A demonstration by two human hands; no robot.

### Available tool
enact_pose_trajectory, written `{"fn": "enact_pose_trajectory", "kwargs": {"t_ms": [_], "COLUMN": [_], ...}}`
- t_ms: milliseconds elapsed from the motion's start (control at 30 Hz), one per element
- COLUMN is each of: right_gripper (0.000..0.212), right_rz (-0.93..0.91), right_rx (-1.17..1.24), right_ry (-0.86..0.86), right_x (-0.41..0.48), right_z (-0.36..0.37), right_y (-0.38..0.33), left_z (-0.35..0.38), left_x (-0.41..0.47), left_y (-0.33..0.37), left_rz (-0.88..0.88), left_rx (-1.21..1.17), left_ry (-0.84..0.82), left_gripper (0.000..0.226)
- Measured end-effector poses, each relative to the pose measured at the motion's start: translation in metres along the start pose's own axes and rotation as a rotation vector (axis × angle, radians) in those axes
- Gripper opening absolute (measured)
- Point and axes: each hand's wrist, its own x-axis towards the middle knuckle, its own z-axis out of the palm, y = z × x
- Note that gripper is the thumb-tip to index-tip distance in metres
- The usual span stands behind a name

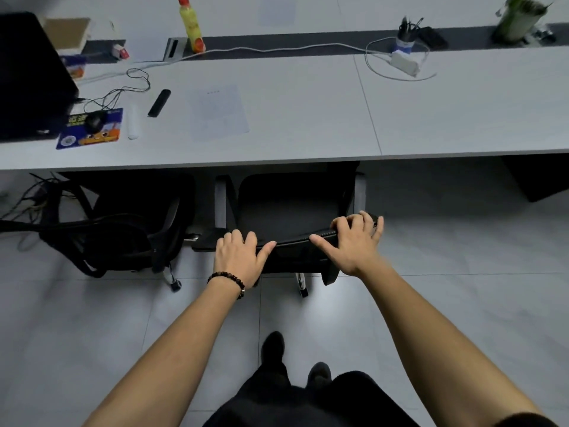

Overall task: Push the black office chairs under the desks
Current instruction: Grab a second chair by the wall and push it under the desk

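One black office chair [286, 208] sits with its seat partly tucked beneath the pale grey surface [308, 118], a second black chair [123, 229] just left.

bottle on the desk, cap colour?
Red cap on the yellow-green bottle, which has an orange-red band at its base. Seen in the head view, far edge of the desk.

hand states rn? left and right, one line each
Left hand: closed over the top edge of the chair backrest, thumb spread.
Right hand: closed over the same top edge, thumb spread.
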Motion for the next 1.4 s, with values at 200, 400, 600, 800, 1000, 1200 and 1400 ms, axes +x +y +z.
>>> {"fn": "enact_pose_trajectory", "kwargs": {"t_ms": [200,400,600,800,1000,1200,1400], "right_gripper": [0.078,0.080,0.076,0.080,0.077,0.071,0.066], "right_rz": [0.012,0.032,0.013,0.022,-0.028,-0.033,-0.027], "right_rx": [0.010,0.075,0.073,0.080,0.093,0.108,0.137], "right_ry": [0.001,0.051,0.070,0.041,0.071,0.077,0.123], "right_x": [0.017,0.009,0.002,0.011,0.006,0.013,0.011], "right_z": [-0.003,0.003,0.007,-0.004,0.001,0.001,0.001], "right_y": [-0.001,0.015,0.022,0.030,0.033,0.040,0.037], "left_z": [-0.003,0.003,0.010,0.002,0.010,0.003,0.000], "left_x": [0.020,0.020,0.010,0.023,0.007,0.016,0.017], "left_y": [-0.002,0.008,0.013,0.024,0.026,0.033,0.026], "left_rz": [0.020,0.042,0.041,0.040,0.019,0.011,0.013], "left_rx": [-0.009,-0.023,-0.030,-0.024,-0.039,-0.025,-0.152], "left_ry": [0.018,0.028,0.064,0.068,0.071,0.063,0.077], "left_gripper": [0.065,0.063,0.065,0.064,0.063,0.061,0.060]}}
